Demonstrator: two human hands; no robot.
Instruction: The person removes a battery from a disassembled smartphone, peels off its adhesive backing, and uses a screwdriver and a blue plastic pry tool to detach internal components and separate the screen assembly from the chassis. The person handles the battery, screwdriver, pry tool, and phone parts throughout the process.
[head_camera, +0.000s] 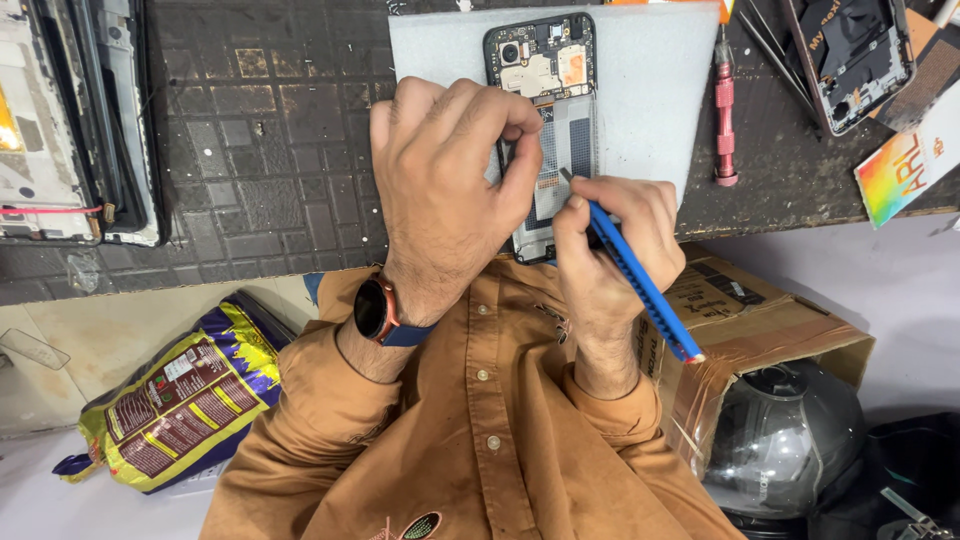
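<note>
On the dark tiled tabletop (260, 150) lies a pale grey foam mat (650, 90), and at the middle of that mat rests an opened phone (545, 60) with its back off and its boards showing. Over the phone's lower half the left hand (445, 180) presses down, fingers curled together on the phone's left edge, while just right of the phone the right hand (610, 250) has its grip clamped on a blue pry tool (640, 285) whose tip touches the phone's inside. Right of the mat lies a red screwdriver (724, 110).
</note>
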